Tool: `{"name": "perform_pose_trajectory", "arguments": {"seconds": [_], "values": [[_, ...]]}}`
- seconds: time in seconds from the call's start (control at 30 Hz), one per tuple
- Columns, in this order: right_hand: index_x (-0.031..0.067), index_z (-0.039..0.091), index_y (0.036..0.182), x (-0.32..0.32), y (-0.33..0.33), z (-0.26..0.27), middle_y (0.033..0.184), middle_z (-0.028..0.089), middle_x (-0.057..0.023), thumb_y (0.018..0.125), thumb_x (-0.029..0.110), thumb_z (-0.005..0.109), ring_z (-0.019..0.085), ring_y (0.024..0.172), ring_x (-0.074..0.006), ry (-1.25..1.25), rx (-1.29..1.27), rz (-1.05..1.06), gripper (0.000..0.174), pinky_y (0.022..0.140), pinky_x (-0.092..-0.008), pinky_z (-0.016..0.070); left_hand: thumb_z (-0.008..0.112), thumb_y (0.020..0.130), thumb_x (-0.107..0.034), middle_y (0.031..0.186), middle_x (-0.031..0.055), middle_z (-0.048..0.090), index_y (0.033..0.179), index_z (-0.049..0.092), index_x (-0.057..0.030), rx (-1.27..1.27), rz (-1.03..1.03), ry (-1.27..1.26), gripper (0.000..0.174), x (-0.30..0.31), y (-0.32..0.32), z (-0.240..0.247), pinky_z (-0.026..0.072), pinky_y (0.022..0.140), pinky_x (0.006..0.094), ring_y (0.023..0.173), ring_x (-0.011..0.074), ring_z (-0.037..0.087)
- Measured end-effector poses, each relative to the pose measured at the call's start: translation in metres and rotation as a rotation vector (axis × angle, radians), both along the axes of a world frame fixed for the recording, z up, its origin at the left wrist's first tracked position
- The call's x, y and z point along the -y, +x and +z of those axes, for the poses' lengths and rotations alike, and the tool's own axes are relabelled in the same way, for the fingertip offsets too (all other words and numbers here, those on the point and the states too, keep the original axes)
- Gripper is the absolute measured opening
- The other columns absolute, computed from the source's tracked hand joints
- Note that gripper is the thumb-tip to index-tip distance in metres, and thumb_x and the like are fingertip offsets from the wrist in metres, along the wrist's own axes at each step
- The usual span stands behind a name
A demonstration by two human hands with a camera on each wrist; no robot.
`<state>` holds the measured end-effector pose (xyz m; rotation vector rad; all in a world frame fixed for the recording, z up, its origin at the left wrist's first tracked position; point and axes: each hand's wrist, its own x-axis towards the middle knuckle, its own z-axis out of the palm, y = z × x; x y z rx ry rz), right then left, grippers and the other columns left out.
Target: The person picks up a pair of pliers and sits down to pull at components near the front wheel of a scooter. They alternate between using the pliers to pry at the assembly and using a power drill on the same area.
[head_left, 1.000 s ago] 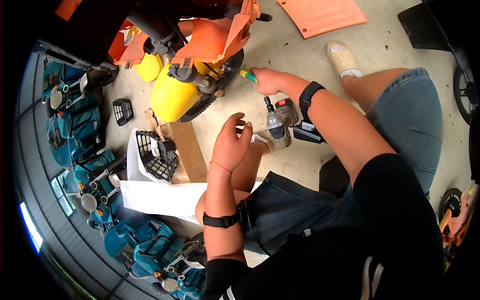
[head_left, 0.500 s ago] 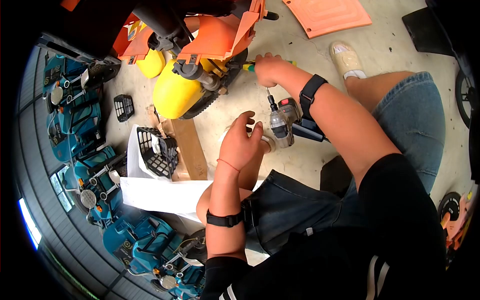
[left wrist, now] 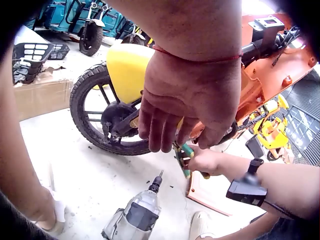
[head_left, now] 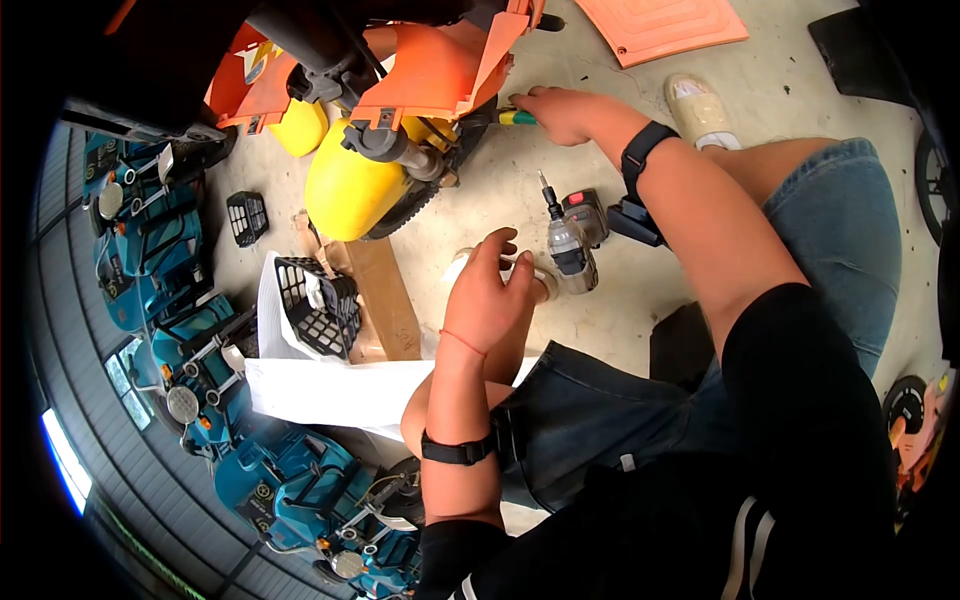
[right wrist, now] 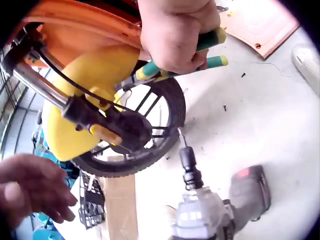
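In the right wrist view the right hand [right wrist: 175, 42] grips the green-and-yellow handles of pliers [right wrist: 216, 61], whose jaws are beside the yellow fender [right wrist: 75, 120] above the black wheel [right wrist: 177, 102]. The head view shows that hand [head_left: 565, 112] at the wheel's right side. The left hand [head_left: 487, 290] hovers to the lower left with relaxed fingers, holding nothing; in the left wrist view this hand [left wrist: 187, 100] hides part of the wheel [left wrist: 82, 100]. A grey power driver [head_left: 570, 245] with a bit stands on the floor between the person's feet.
An orange panel [head_left: 665, 25] lies on the floor at the top. Left of the person are a black basket [head_left: 325, 325], cardboard [head_left: 385, 300] and a white sheet [head_left: 330, 390]. A smaller black basket [head_left: 246, 218] is farther left, near several teal vehicles [head_left: 150, 270].
The right hand has moved up and, over the last half second, slightly right with the pliers, whose handles have turned. The left hand has shifted slightly right.
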<state>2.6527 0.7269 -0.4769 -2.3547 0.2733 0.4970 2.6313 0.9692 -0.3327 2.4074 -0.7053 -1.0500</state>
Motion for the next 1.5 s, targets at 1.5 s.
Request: {"name": "perform_pose_trajectory", "arguments": {"seconds": [1.5], "values": [[-0.0055,0.051,0.122,-0.056,-0.025,0.061,0.114,0.065,-0.0212,0.077,0.017,0.056,0.064,0.104,-0.0349,0.015,-0.168,-0.294,0.05,0.085,-0.0412,0.0514,0.06,0.091,-0.029,0.1,0.0151,0.068,0.122,0.055,0.0001,0.0,-0.094,-0.053,0.043,0.02,0.007,0.0,0.0509,0.08,0.0337,0.087,0.0264,0.066]]}}
